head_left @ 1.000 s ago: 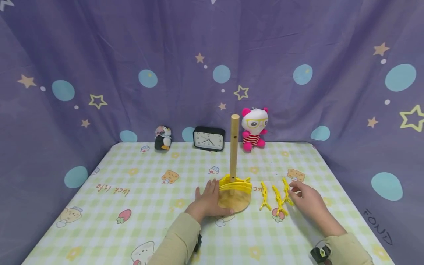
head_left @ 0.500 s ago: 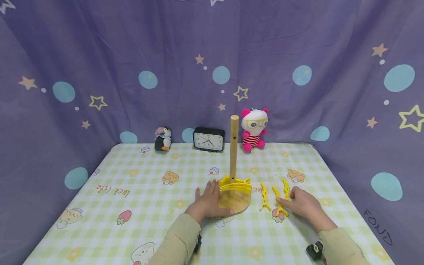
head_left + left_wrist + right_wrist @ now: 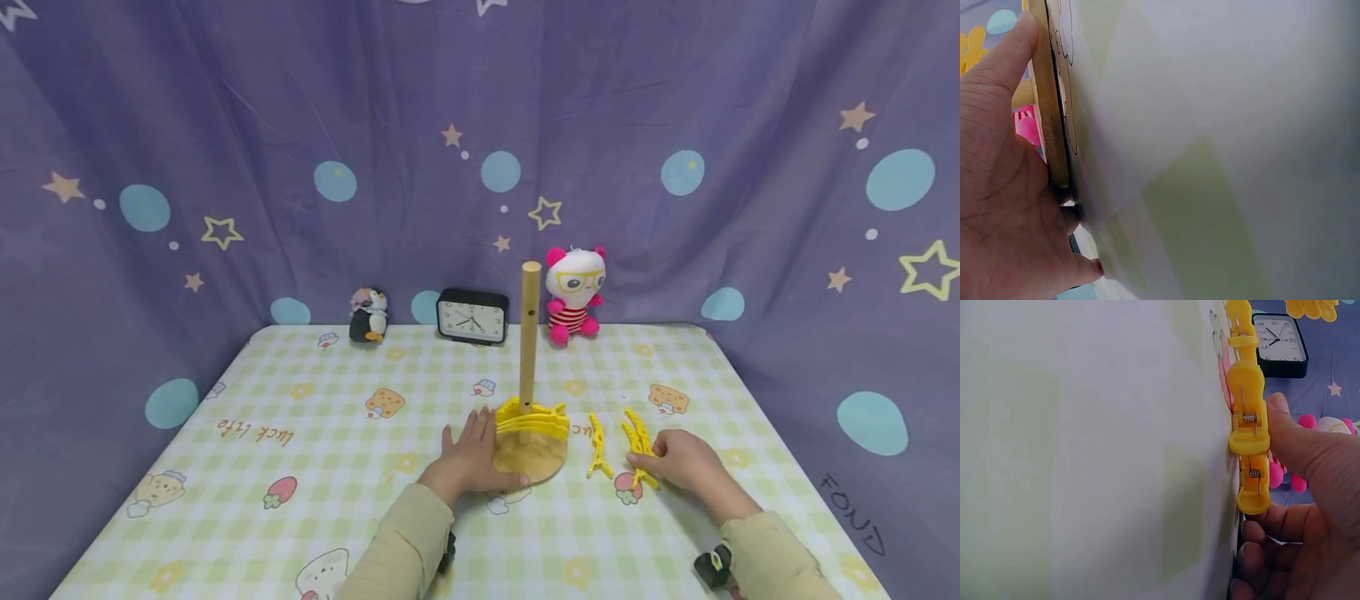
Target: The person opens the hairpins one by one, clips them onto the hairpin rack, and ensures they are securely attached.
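Note:
A wooden stand [image 3: 530,350] with a round base and upright pole stands mid-table; several yellow hair clips [image 3: 534,423] lie curved together on its base. My left hand [image 3: 474,458] rests against the base's left side, fingers extended, thumb along the front rim; in the left wrist view the thumb presses the base edge [image 3: 1050,119]. To the right of the stand, my right hand [image 3: 681,458] pinches two yellow hair clips [image 3: 637,442] lying side by side on the cloth. Their springs show in the right wrist view, with my thumb beside the hair clips [image 3: 1249,415]. Another hair clip [image 3: 597,446] lies apart, nearer the stand.
Along the back edge sit a penguin toy [image 3: 368,315], a black alarm clock [image 3: 472,317] and a pink and white panda plush [image 3: 576,292]. A checked cloth [image 3: 337,500] covers the table. Behind hangs a purple curtain [image 3: 412,100].
My right hand has shifted left and brought the right-hand hair clip up against the one beside it, where a gap was before. The left hand and stand have stayed put.

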Tool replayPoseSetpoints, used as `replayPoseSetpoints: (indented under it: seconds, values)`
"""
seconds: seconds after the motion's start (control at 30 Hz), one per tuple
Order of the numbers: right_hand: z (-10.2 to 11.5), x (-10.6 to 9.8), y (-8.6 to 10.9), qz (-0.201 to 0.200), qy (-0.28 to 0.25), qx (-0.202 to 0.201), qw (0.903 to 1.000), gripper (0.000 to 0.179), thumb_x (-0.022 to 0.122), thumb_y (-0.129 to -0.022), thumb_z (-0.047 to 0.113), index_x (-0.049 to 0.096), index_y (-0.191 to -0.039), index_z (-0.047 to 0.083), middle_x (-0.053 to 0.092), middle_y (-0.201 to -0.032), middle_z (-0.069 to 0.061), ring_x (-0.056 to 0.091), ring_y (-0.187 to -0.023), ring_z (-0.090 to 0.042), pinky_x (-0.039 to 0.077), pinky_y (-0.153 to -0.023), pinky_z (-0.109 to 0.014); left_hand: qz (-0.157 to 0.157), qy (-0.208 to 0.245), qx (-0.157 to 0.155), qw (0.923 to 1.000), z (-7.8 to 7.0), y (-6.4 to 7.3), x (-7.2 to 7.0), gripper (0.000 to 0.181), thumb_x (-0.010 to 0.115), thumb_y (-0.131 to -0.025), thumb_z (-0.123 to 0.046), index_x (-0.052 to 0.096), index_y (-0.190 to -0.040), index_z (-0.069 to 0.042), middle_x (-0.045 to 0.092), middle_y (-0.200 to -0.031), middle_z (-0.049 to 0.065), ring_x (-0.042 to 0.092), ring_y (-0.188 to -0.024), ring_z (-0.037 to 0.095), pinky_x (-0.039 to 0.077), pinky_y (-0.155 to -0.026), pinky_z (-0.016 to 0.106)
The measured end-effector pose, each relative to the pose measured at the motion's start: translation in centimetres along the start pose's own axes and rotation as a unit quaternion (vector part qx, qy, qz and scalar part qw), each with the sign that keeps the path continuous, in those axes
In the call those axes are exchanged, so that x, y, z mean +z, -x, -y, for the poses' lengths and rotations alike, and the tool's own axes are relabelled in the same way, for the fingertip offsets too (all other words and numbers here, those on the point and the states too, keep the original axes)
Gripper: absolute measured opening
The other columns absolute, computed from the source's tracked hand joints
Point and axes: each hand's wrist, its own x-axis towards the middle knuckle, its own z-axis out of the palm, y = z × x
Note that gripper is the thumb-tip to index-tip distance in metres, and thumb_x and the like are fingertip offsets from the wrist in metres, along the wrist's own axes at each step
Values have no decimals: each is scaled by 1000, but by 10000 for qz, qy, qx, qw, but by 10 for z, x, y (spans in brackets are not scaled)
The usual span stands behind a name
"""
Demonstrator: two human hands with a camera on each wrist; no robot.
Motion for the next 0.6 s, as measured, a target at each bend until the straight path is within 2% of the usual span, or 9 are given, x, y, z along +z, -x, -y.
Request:
replayPoseSetpoints:
  seconds: [0.23, 0.43, 0.6]
  values:
    - [-9, -4, 1, -7, -67, -202, 9998, 50, 76, -78, 53, 51, -77, 10, 47, -68, -3, 43, -62, -19, 33, -57, -32, 34, 84, -3, 10000, 0, 1, 0, 118, 63, -76, -73, 11, -156, -3, 5, -163, 12, 3, -149, 28, 0, -114, 61]
    - [-21, -7, 0, 39, -223, -175, 9996, 47, 76, -79, 52, 53, -80, 10, 47, -70, -3, 43, -63, -19, 33, -57, -31, 36, 42, 19, 10000, 1, 0, 3, 119, 62, -76, -75, 11, -156, -4, 5, -163, 12, 2, -149, 28, 1, -114, 61]
    - [-27, -11, 1, -125, -181, -183, 9996, 44, 74, -83, 47, 54, -85, 8, 45, -72, -3, 43, -67, -20, 32, -59, -32, 33, -21, 19, 10000, 1, 0, 1, 119, 61, -76, -75, 10, -156, -4, 5, -163, 12, 2, -149, 28, 1, -114, 62]
